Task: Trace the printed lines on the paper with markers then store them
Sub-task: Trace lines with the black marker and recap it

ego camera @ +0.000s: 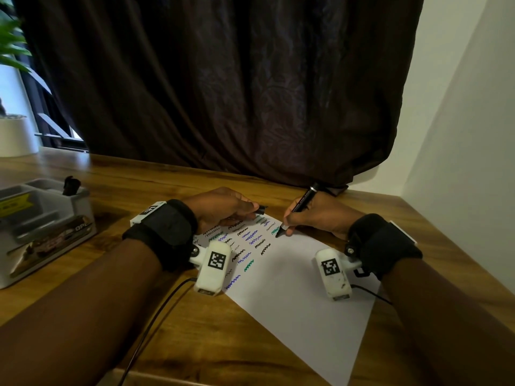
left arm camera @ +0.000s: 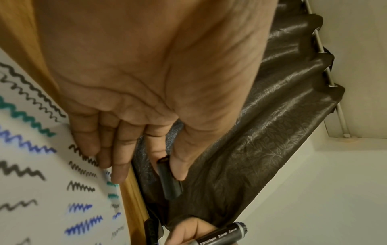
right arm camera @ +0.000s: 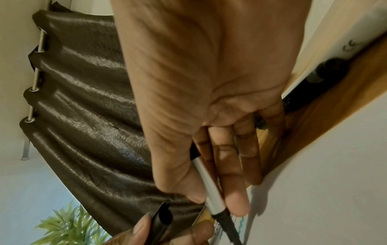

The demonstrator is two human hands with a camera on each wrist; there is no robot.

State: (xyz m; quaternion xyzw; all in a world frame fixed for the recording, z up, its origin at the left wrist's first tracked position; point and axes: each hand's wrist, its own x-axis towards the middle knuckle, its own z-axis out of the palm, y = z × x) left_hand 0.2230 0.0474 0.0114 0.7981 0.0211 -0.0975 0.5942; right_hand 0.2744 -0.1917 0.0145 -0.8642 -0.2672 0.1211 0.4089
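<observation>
A white paper (ego camera: 292, 288) with rows of black, blue and green zigzag lines lies slanted on the wooden table (ego camera: 195, 344). My right hand (ego camera: 315, 215) pinches a black marker (ego camera: 299, 204), with its tip touching the paper beside a green zigzag. In the right wrist view the marker (right arm camera: 211, 190) runs between thumb and forefinger. My left hand (ego camera: 223, 207) rests its fingers on the paper's far corner and pinches the black marker cap (ego camera: 260, 210). The left wrist view shows that cap (left arm camera: 169, 179) held between thumb and forefinger, while the other fingers (left arm camera: 119, 165) press the paper (left arm camera: 41, 182).
A grey desk organizer (ego camera: 41, 227) with a dark marker (ego camera: 71, 185) standing in it sits at the left. A dark curtain (ego camera: 223, 93) hangs behind the table. A white plant pot (ego camera: 16, 135) stands at the far left. Another black marker (right arm camera: 310, 86) lies on the table's right side.
</observation>
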